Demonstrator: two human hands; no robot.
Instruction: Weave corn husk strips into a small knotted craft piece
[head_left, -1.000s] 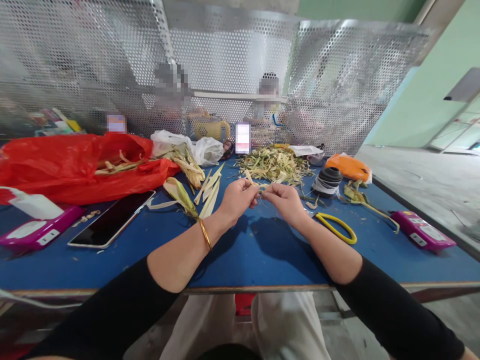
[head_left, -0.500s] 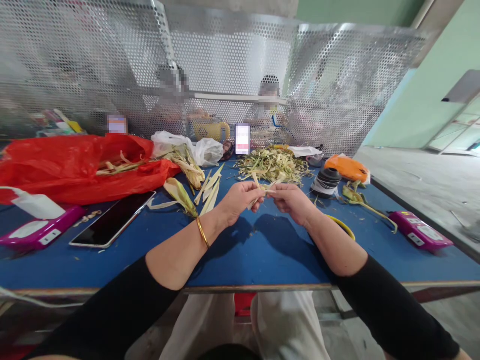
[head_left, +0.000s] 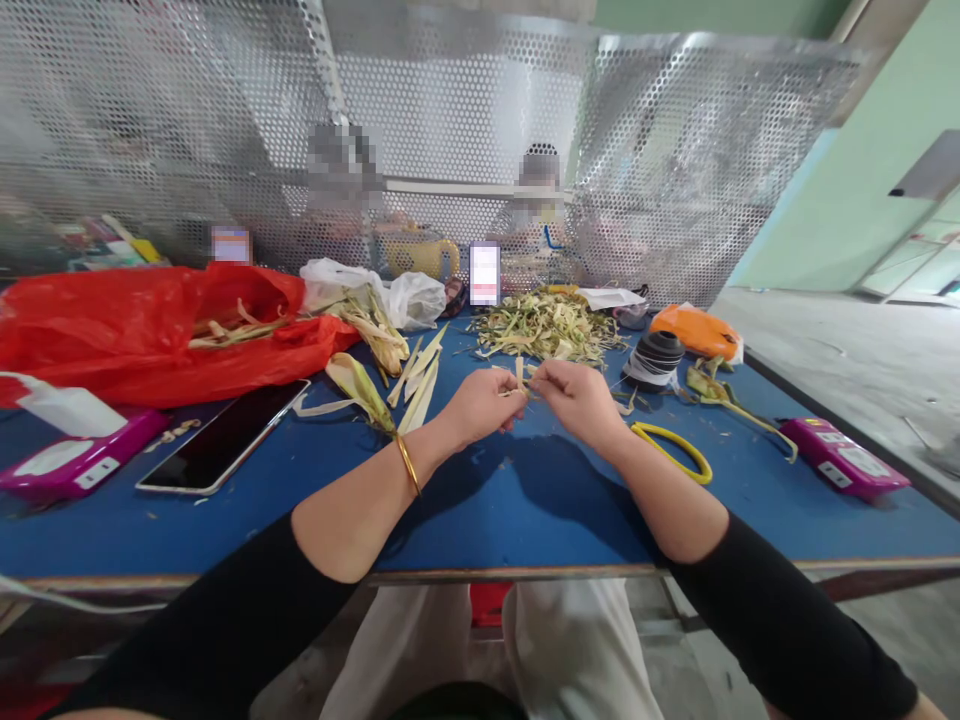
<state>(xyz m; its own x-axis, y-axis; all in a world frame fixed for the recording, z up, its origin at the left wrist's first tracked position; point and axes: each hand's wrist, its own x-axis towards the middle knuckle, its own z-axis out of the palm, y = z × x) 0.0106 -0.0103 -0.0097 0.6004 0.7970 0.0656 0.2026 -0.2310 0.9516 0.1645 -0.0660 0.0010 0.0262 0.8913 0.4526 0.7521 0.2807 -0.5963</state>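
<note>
My left hand (head_left: 486,405) is closed on a pale corn husk strip (head_left: 520,374), whose end sticks up above the fingers. Close beside it, my right hand (head_left: 568,392) is pinched at the same small piece of husk; its fingertips partly hide what lies between them. Both hands are raised a little over the blue table (head_left: 510,520). Just beyond them lies a heap of shredded husk (head_left: 551,325). Left of my left hand are loose husk strips (head_left: 421,385) and a greenish husk bundle (head_left: 364,392).
On the left are a red plastic bag (head_left: 97,325), a large phone (head_left: 229,440) and a purple device (head_left: 82,455). To the right sit a thread spool (head_left: 654,360), a yellow ring (head_left: 679,460), an orange bag (head_left: 697,332) and another purple device (head_left: 844,458). A perforated metal screen (head_left: 465,110) stands behind.
My right hand has turned palm-down and drawn in over the husk. The strip now points upward from my left hand, and more of the yellow ring shows.
</note>
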